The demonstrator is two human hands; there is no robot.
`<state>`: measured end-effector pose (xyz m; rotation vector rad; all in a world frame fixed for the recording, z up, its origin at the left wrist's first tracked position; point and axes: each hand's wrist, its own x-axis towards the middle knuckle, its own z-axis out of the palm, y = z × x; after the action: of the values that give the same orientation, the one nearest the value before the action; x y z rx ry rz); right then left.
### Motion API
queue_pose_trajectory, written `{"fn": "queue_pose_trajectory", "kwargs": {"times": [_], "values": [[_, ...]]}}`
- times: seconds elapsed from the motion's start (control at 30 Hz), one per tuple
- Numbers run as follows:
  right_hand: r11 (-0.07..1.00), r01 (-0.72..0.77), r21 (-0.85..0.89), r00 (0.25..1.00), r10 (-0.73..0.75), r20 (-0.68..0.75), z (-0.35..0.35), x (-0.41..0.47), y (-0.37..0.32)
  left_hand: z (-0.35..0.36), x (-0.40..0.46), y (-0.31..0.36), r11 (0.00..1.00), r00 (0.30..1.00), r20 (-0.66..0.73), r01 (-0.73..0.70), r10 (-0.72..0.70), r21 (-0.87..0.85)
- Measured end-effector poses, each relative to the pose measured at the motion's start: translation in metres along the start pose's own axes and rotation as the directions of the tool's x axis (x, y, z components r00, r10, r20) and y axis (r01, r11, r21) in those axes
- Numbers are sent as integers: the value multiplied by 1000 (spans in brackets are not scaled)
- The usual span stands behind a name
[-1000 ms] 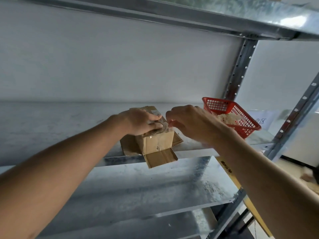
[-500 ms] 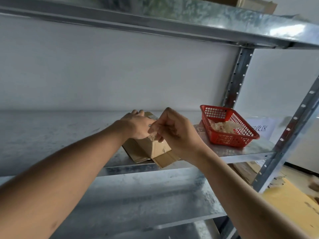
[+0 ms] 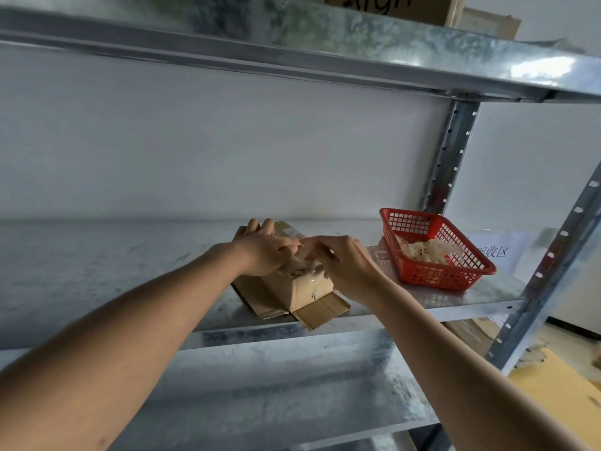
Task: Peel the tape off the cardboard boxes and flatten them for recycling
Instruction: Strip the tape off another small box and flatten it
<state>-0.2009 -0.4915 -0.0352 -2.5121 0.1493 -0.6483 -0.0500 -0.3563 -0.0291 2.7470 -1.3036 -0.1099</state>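
Observation:
A small brown cardboard box (image 3: 304, 289) sits on the metal shelf (image 3: 97, 271), its lower flaps splayed out towards the front edge. My left hand (image 3: 265, 250) lies on top of the box with its fingers curled over the far side, holding it down. My right hand (image 3: 341, 262) is beside it at the box's top near corner, fingers pinching a strip of clear tape (image 3: 304, 265) that lifts off the cardboard. The two hands touch each other and hide most of the box's top.
A red plastic basket (image 3: 455, 278) with crumpled tape inside stands to the right on the same shelf. Behind it a white paper sign (image 3: 494, 252) leans by the upright post (image 3: 445, 157). Another shelf runs overhead with cartons on it; a lower shelf lies below.
My right hand has moved a little right and down along the box top with the tape. My left hand stays on the box. The camera has tilted upward.

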Motion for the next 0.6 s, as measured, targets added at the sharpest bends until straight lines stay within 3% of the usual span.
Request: {"fn": "queue_pose_trajectory", "kwargs": {"times": [0.13,0.37,0.6], "values": [[975,130,-179,977,-96,189,-2,-5,-8,2,1,-4,999,1000,1,-1,1,-50],[863,280,-420,960,-248,130,1,-7,-25,0,0,-3,997,1000,-1,-19,19,-73],[787,277,-551,946,-323,14,14,-22,-26,4,2,-6,994,998,-26,-57,55,-97]]}}
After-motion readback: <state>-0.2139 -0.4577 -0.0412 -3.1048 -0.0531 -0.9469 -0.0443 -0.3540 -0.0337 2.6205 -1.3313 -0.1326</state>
